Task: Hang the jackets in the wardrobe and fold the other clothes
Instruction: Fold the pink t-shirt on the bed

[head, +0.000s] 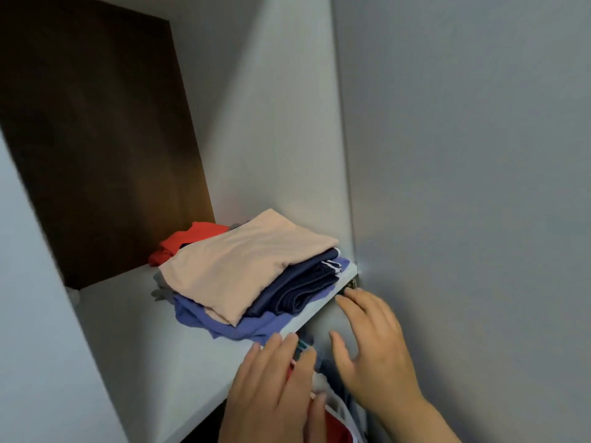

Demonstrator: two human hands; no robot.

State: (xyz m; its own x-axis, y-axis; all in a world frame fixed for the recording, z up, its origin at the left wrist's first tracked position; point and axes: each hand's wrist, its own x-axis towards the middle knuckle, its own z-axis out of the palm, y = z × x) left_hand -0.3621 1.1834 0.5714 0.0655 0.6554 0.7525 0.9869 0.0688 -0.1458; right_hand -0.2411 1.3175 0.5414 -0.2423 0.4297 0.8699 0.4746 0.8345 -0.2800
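Two hands hover at the front edge of the wardrobe shelf [134, 330], both spread with straight fingers and holding nothing. The left hand [275, 388] has its fingertips at the shelf lip just in front of the pile. The right hand [374, 353] reaches toward the corner where a metal hinge [351, 284] sits beside the wardrobe door [463, 187]. The folded clothes are stacked toward the right of the shelf: a peach garment [243, 260] on top, a navy garment with white stripes [303, 286] under it, and a periwinkle garment [256, 327] at the bottom, its loose edge lying right up to the front lip. A grey scrap [160, 287] pokes out on the left, and a red garment [188, 241] lies behind, near the dark back panel [96, 139]. The step in hand looks like squaring the pile. Flat palms against the bottom layer should slide the whole stack back, whereas pushing only the peach layer would shear it off. The right side is tight, with the side panel [281, 123] and hinge close by, so fingers could catch there. Open shelf lies to the left and behind. Below the lip a teal hanger [302, 346] and a white hanger [339, 407] show, too blurred to tell what hangs on them.
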